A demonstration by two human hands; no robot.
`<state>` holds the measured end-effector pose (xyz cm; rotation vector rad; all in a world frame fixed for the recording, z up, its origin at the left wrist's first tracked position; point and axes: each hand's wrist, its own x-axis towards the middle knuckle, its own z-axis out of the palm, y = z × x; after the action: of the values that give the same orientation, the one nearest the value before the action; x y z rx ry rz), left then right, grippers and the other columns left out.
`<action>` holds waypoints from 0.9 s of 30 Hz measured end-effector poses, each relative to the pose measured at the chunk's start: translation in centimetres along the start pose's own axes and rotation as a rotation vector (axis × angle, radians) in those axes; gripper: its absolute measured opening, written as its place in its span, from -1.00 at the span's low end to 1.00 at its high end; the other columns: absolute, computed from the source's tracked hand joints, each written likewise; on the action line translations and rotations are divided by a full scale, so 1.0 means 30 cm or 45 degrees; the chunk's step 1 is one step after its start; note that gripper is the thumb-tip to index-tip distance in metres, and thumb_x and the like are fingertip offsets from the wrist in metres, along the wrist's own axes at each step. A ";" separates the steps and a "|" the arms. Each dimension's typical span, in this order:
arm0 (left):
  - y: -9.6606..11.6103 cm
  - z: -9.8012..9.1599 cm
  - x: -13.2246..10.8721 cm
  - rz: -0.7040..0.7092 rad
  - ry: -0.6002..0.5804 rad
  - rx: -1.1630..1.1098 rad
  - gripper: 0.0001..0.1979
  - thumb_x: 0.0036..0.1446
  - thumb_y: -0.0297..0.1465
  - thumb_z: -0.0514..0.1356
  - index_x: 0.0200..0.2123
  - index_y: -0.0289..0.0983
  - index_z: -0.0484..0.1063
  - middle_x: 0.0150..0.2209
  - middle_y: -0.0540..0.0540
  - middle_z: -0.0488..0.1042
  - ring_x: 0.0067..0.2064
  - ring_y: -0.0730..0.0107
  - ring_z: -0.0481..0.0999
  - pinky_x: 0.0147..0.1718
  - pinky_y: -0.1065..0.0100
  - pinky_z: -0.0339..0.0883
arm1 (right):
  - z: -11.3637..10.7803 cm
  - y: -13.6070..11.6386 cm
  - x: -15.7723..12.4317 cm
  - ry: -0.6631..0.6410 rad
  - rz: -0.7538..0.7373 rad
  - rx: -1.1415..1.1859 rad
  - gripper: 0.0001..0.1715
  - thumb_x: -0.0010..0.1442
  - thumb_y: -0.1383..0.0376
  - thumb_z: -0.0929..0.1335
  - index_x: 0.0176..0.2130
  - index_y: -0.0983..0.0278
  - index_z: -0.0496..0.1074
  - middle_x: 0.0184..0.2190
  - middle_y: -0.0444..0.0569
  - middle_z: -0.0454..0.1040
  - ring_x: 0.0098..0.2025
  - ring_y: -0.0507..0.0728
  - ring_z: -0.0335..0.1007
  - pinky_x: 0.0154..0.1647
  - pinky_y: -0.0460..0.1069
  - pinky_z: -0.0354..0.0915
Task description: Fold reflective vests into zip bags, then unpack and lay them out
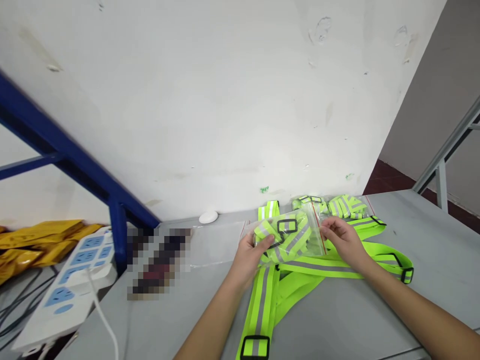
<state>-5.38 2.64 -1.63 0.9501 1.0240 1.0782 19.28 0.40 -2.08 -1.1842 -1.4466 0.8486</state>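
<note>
A clear zip bag (pixel 300 235) with a red line along its seal is held up over the table. Folded neon-yellow reflective straps with black buckles fill it. My left hand (pixel 245 260) grips the bag's left side, thumb on top. At the seal end, my right hand (pixel 343 242) has thumb and fingers pinched at the bag's edge. Beneath both hands lies a loose neon reflective harness (pixel 262 300), its straps spread over the table. Two more bagged bundles of reflective straps (pixel 347 206) lie behind my right hand. An empty clear bag (pixel 215 244) rests flat left of my left hand.
The grey table (pixel 195 315) meets a white wall. A white round object (pixel 208 216) sits by the wall. At left are a blue metal frame (pixel 120 235), a power strip (pixel 75 280) with a white cable, and yellow packaging (pixel 41 237). A blurred patch covers something nearby.
</note>
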 end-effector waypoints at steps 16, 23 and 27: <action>-0.014 0.005 -0.006 0.082 -0.013 0.120 -0.34 -0.19 -0.14 0.44 0.00 -0.27 0.45 -0.15 -0.21 0.59 -0.09 -0.01 0.58 -0.15 0.11 0.47 | 0.015 0.022 -0.001 -0.053 0.065 0.029 -0.71 0.18 0.05 0.37 -0.30 0.22 0.40 -0.41 -0.11 0.38 -0.34 0.08 0.32 -0.29 0.01 0.30; -0.013 0.009 -0.010 0.091 -0.007 0.086 -0.28 -0.22 -0.14 0.46 0.04 -0.26 0.42 -0.11 -0.20 0.58 -0.05 -0.01 0.56 -0.17 0.14 0.48 | 0.007 0.027 0.008 -0.197 0.260 0.285 -0.62 0.13 -0.01 0.40 -0.22 0.22 0.44 -0.42 -0.14 0.39 -0.35 0.07 0.33 -0.25 0.01 0.30; -0.014 0.004 -0.007 0.104 -0.020 0.107 -0.31 -0.20 -0.15 0.45 0.02 -0.26 0.43 -0.12 -0.19 0.58 -0.06 0.00 0.56 -0.15 0.14 0.47 | -0.011 0.058 0.017 -0.310 0.326 0.332 -0.60 0.16 -0.03 0.37 -0.29 0.26 0.46 -0.46 -0.14 0.38 -0.38 0.06 0.31 -0.25 0.00 0.27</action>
<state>-5.20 2.34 -1.95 1.0750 1.0318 1.1006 20.00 1.31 -3.50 -1.1079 -1.3401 1.3551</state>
